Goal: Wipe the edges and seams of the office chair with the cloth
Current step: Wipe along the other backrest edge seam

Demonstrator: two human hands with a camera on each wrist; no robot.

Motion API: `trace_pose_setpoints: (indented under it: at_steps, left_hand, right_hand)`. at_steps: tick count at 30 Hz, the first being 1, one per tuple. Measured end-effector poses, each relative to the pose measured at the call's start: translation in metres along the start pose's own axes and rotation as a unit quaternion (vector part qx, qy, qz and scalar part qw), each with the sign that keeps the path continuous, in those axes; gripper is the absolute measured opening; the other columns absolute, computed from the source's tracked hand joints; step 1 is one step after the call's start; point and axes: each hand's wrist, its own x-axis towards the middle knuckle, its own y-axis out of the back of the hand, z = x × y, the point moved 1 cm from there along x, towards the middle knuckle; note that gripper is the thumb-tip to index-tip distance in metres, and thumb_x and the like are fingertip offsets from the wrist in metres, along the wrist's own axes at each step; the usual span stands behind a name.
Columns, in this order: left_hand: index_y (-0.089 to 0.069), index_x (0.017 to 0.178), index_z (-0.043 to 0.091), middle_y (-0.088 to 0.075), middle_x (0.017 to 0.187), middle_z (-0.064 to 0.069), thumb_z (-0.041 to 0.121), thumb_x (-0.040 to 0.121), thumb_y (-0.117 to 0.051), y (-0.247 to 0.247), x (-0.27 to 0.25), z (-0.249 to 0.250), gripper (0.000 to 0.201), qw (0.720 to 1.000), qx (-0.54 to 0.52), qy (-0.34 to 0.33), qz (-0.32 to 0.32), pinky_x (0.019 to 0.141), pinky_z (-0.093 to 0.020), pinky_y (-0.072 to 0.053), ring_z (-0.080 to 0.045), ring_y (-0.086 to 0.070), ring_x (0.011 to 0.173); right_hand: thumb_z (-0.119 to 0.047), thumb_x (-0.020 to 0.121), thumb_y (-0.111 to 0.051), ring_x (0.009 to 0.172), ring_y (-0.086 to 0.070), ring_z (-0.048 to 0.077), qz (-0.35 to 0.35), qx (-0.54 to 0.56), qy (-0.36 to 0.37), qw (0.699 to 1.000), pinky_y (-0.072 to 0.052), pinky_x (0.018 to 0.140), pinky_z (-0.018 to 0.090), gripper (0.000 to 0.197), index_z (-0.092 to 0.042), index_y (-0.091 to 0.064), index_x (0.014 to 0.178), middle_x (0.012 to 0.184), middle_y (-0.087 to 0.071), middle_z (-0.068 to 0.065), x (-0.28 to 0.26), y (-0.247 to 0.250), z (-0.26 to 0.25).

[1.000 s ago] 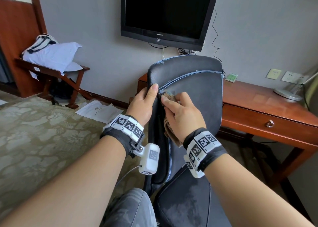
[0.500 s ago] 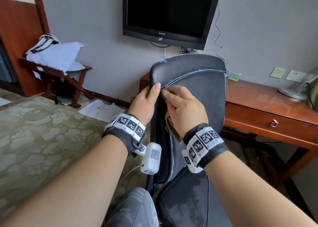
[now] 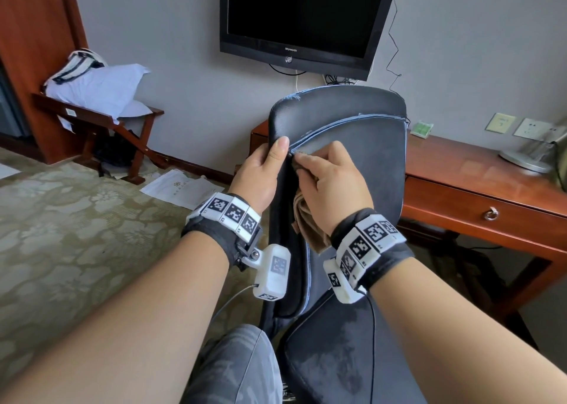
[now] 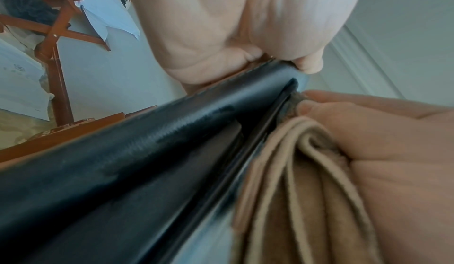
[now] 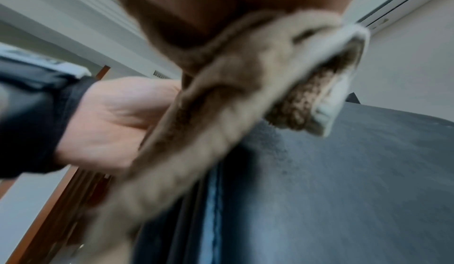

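Observation:
The black office chair stands in front of me, its backrest edged with a light blue seam. My left hand grips the backrest's left edge, thumb on the front. My right hand holds a folded tan cloth and presses its tip into the seam beside the left thumb. In the left wrist view the cloth lies against the dark chair edge. In the right wrist view the cloth hangs over the grey backrest.
A wooden desk with a drawer stands right behind the chair. A television hangs on the wall above. A wooden luggage rack with a pillow is at the left, with papers on the patterned carpet.
My right hand has moved the cloth up the seam, close to the left thumb. My left hand keeps its grip on the backrest edge.

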Motion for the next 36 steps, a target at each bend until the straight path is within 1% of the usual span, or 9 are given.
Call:
trace_pose_setpoints:
  at_steps: [4,9,12,19,25,29,31,34,36]
  left_hand:
    - [-0.072,0.113,0.046,-0.075,0.122,0.01,0.095,0.078,-0.049,0.0,0.005,-0.005,0.064,1.0,-0.001,-0.001,0.008,0.111,-0.05,-0.048,-0.02,-0.067,0.122]
    - [-0.069,0.115,0.054,-0.074,0.122,0.015,0.1,0.073,-0.048,-0.002,0.006,-0.005,0.066,1.0,0.008,-0.01,0.012,0.113,-0.049,-0.046,-0.019,-0.066,0.123]
    - [-0.068,0.116,0.054,-0.074,0.122,0.016,0.101,0.073,-0.047,-0.001,0.003,-0.002,0.067,1.0,0.019,-0.015,0.012,0.113,-0.049,-0.046,-0.019,-0.066,0.123]
    - [-0.067,0.125,0.023,-0.072,0.123,-0.003,0.079,0.083,-0.04,0.0,0.001,0.006,0.075,0.998,0.04,-0.044,0.001,0.108,-0.05,-0.051,-0.026,-0.067,0.119]
    - [-0.071,0.116,0.041,-0.074,0.123,0.009,0.095,0.079,-0.046,-0.003,0.0,0.002,0.071,1.0,0.017,-0.016,0.012,0.113,-0.05,-0.047,-0.02,-0.066,0.123]
    - [-0.066,0.1,0.067,-0.073,0.123,0.018,0.101,0.072,-0.042,-0.001,-0.005,0.006,0.05,0.999,0.043,-0.014,0.012,0.115,-0.046,-0.045,-0.016,-0.064,0.124]
    - [-0.066,0.101,0.065,-0.073,0.123,0.015,0.101,0.073,-0.041,0.0,-0.006,0.006,0.053,0.999,0.041,-0.019,0.003,0.113,-0.047,-0.046,-0.018,-0.065,0.124]
    - [-0.067,0.111,0.04,-0.073,0.125,0.004,0.093,0.078,-0.041,-0.001,-0.002,0.004,0.067,0.999,0.033,-0.02,0.002,0.111,-0.049,-0.049,-0.023,-0.066,0.122]
    - [-0.067,0.112,0.042,-0.073,0.125,0.004,0.094,0.077,-0.041,0.0,0.0,0.004,0.067,0.999,0.031,-0.017,0.008,0.111,-0.049,-0.048,-0.023,-0.066,0.123]
  right_hand:
    - [-0.03,0.1,-0.057,0.076,-0.058,0.03,-0.052,-0.028,-0.01,0.998,-0.054,0.07,0.041,0.026,-0.027,-0.072,0.121,0.101,-0.048,0.0,-0.005,-0.005,-0.001]
    - [-0.027,0.098,-0.06,0.076,-0.057,0.027,-0.085,-0.031,-0.007,0.996,-0.052,0.073,0.041,0.023,-0.026,-0.075,0.116,0.095,-0.045,0.0,0.0,0.006,0.002]
    - [-0.025,0.098,-0.061,0.077,-0.056,0.022,-0.053,-0.007,-0.007,0.999,-0.051,0.074,0.037,0.023,-0.027,-0.076,0.115,0.092,-0.046,-0.002,0.006,0.013,0.001]
    - [-0.025,0.098,-0.063,0.075,-0.056,0.026,-0.089,-0.005,-0.012,0.996,-0.052,0.072,0.041,0.021,-0.024,-0.077,0.114,0.093,-0.046,0.001,-0.008,0.001,0.004]
    - [-0.024,0.098,-0.06,0.083,-0.057,0.027,-0.183,-0.073,0.024,0.98,-0.051,0.08,0.041,0.022,-0.025,-0.078,0.11,0.094,-0.047,0.003,0.0,0.016,0.003]
    - [-0.02,0.096,-0.064,0.082,-0.056,0.02,-0.073,-0.016,0.009,0.997,-0.045,0.078,0.031,0.023,-0.025,-0.078,0.113,0.093,-0.049,0.0,0.013,0.027,-0.005]
    - [-0.019,0.097,-0.063,0.082,-0.053,0.016,-0.052,0.003,0.007,0.999,-0.044,0.077,0.029,0.025,-0.026,-0.077,0.116,0.094,-0.048,-0.002,0.016,0.023,-0.011]
    - [-0.021,0.098,-0.061,0.08,-0.05,0.015,-0.08,0.003,0.006,0.997,-0.042,0.075,0.03,0.025,-0.026,-0.076,0.117,0.094,-0.047,0.0,0.018,0.015,-0.014]
    - [-0.021,0.097,-0.063,0.079,-0.053,0.019,-0.111,-0.012,0.014,0.994,-0.045,0.075,0.033,0.022,-0.024,-0.078,0.113,0.093,-0.048,0.002,0.019,0.013,-0.011]
